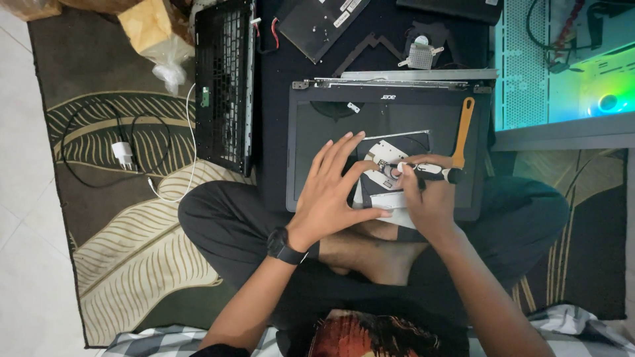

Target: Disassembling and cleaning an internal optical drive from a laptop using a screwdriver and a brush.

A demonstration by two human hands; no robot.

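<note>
A dark grey laptop base [317,158] lies upside down on my lap and the mat. On it rests an optical drive [390,155] with its white metal parts showing. My left hand [334,192] lies flat on the drive's left side, fingers spread, thumb along its front edge. My right hand [426,201] grips a screwdriver [430,172] with a black and white handle, its tip pointing left at the drive's middle. An orange pry tool [463,132] lies on the laptop base just right of the drive.
A detached keyboard frame [225,79] lies at upper left. Loose laptop parts, a black panel [321,23] and a small fan [420,49], sit on the dark mat beyond. A white charger with cable [124,153] lies on the rug. An open lit computer case [569,66] stands at right.
</note>
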